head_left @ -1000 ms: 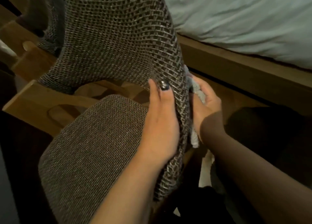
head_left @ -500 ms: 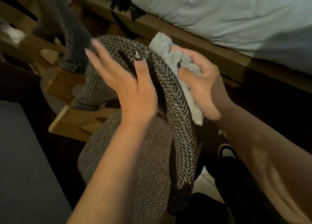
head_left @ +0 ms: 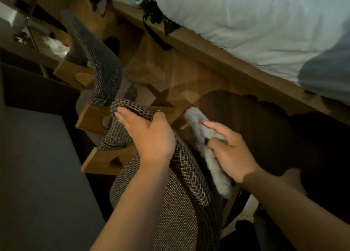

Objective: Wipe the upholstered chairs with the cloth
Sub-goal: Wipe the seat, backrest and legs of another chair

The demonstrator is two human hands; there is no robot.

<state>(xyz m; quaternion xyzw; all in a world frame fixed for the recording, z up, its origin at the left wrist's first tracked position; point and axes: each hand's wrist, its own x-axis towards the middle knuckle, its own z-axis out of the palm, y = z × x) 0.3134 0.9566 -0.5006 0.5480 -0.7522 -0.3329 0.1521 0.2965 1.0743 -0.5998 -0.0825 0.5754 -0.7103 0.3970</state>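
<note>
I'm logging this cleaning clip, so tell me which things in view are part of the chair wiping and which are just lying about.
Part of the job:
- grey fluffy cloth, gripped in the right hand
- near woven grey-brown upholstered chair, backrest rim held by the left hand
- second matching upholstered chair behind it

Just lying about:
- bed with pale blue sheet
- black strap hanging over the wooden bed frame

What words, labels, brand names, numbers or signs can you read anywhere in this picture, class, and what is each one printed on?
None can be read.
The chair, the cloth in the right hand, the bedding and the wooden bed frame show no print.
The dark items hanging at the bed's edge are too blurred to tell.
</note>
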